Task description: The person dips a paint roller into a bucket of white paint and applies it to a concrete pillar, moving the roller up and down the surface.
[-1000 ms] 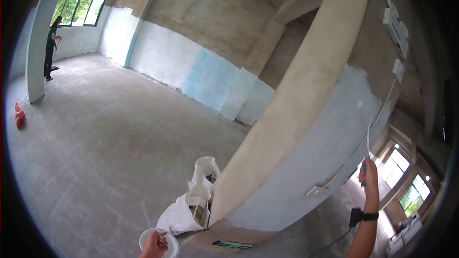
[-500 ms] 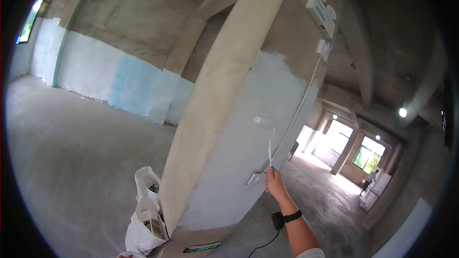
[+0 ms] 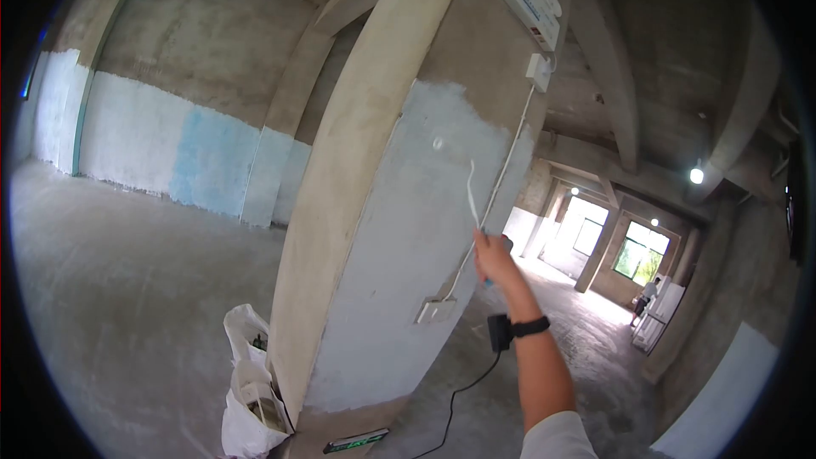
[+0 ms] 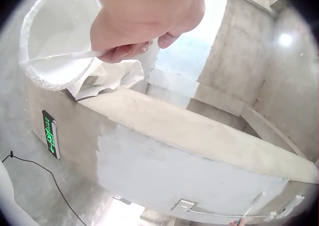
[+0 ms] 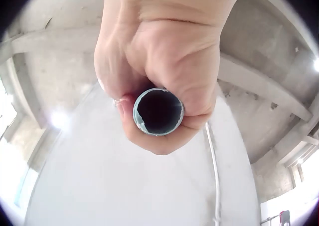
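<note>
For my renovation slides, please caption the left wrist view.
A left hand holds a white bucket by its handle, beside a partly painted pillar bearing a green-lit sign.

We look across a building's interior at a pillar (image 3: 374, 229) standing in the middle, with sacks (image 3: 248, 421) on the floor against its left foot, a bucket (image 4: 62, 24) before them, and an exit sign (image 3: 357, 440) low on the pillar's face. Above the sign we find a switch plate (image 3: 436, 310), its conduit (image 3: 494, 195) climbing to a box (image 3: 538, 72) below an emergency light (image 3: 531, 10), while a roller head (image 3: 438, 144) is left of that line. Behind, we see a wall (image 3: 136, 102) at left and, far right, a person (image 3: 646, 297) near a window (image 3: 642, 252).
</note>
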Action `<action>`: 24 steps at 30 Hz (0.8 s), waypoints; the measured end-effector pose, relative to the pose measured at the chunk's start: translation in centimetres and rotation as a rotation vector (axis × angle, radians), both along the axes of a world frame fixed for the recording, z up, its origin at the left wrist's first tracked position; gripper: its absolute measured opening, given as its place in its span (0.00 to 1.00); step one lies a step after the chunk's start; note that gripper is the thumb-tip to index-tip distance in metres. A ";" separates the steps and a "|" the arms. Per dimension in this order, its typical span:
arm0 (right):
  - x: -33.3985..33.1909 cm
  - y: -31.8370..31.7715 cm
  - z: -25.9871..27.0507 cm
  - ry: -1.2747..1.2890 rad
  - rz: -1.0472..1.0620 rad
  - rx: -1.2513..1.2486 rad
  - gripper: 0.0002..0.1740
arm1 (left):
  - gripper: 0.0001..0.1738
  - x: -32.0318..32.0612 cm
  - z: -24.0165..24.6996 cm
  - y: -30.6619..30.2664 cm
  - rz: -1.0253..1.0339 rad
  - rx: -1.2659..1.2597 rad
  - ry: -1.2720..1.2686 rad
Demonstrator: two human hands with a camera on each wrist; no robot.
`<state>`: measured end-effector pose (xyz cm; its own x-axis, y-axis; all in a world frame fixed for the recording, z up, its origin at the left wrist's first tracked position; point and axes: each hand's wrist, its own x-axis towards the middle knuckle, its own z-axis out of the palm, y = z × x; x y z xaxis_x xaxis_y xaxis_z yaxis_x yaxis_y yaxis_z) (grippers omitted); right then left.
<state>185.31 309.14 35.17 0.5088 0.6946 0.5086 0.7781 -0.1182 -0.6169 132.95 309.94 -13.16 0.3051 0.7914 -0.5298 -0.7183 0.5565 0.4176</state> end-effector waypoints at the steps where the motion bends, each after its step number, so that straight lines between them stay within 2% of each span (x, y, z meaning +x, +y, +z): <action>1: -0.5 -0.4 -2.6 -0.017 -0.034 0.005 0.28 | 0.08 -0.1 -0.6 -0.1 -0.002 -0.008 0.000; 3: 3.1 -0.1 -9.7 -0.144 -0.101 0.034 0.28 | 0.08 0.1 -2.0 0.4 -0.003 0.022 -0.060; 5: 1.0 -2.3 -11.5 -0.012 -0.077 -0.027 0.26 | 0.08 0.4 -2.0 0.4 -0.002 0.001 -0.062; 6: 0.0 -3.3 -10.8 -0.015 -0.075 -0.026 0.26 | 0.08 0.5 -2.0 0.5 -0.007 -0.017 -0.053; 8: -1.4 -5.4 -8.5 0.365 0.087 -0.147 0.23 | 0.08 0.8 -3.2 0.7 -0.030 -0.006 -0.077; 12: -1.3 -6.8 -3.9 0.430 0.160 -0.105 0.21 | 0.07 1.7 -2.4 -0.3 -0.008 0.000 -0.053; 14: -2.9 -6.4 -1.4 0.506 0.280 0.056 0.20 | 0.07 1.1 -1.7 -1.0 -0.004 0.005 -0.063; 17: -5.0 -5.1 2.4 0.596 0.469 0.138 0.17 | 0.06 0.0 -0.5 -2.1 0.008 0.009 -0.075; 20: -7.2 -3.1 5.2 0.446 0.511 0.195 0.18 | 0.05 -1.2 -0.7 -2.8 0.019 0.008 -0.096; 24: -8.1 0.5 4.4 0.332 0.450 0.218 0.19 | 0.05 -2.0 0.4 -3.5 0.052 0.006 -0.077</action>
<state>177.17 309.63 39.58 0.3451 0.7762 0.5277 0.4840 0.3346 -0.8086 130.96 306.43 -12.76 0.3033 0.8101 -0.5018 -0.7763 0.5154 0.3629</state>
